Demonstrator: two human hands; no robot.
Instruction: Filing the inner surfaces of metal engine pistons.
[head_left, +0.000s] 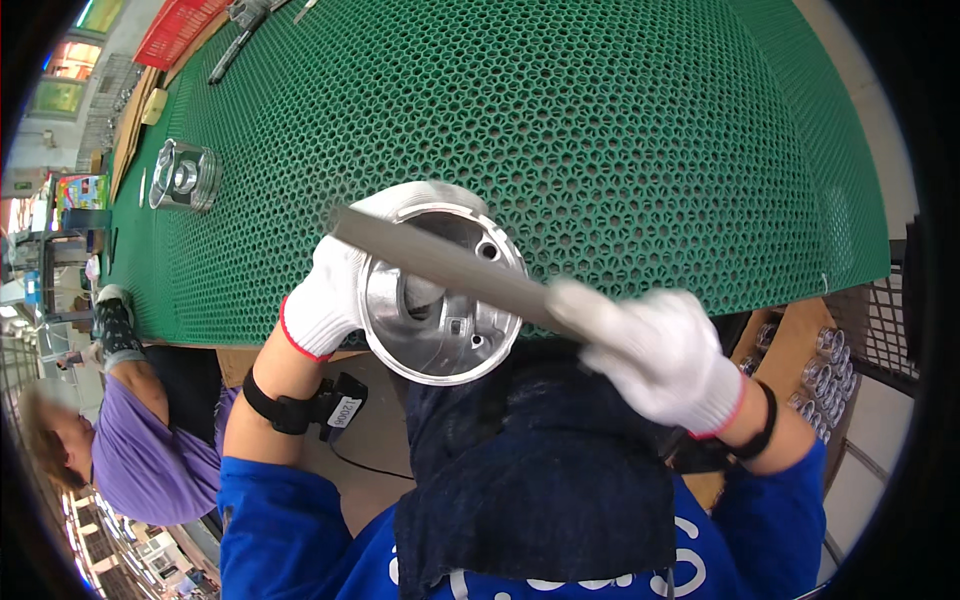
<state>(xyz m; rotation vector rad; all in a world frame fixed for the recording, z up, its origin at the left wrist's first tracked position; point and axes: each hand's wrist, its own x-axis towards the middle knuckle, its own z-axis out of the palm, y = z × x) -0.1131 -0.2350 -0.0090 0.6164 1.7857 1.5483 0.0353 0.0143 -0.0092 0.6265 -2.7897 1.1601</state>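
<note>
Piston [440, 352] of bright silver metal, round and hollow, beneath a long flat grey bar [430, 258]

Holding the piston with the left hand [335, 285], in a white knitted glove with a red cuff edge, fingers curved around the far left outer wall. Turned open side up, over the near edge of a green mat [620, 150] patterned with small openings. Gripping the near right end of the bar with the right hand [660, 350], in a matching white glove, fingers closed around it and blurred. Slanting with the bar across the open side, from far left to near right; cannot tell whether touching the rim.

On the mat at the left, well apart, a second silver piston [185, 178] with a round side opening. Farther off at the far left, a red plastic crate [178, 32], with a slim grey and black tool [236, 48] near it. At the left, beside the mat, a person in a purple shirt [155, 445]. At the near right, below mat level, several round silver metal parts [825, 378] grouped on brown boards [790, 372].
</note>
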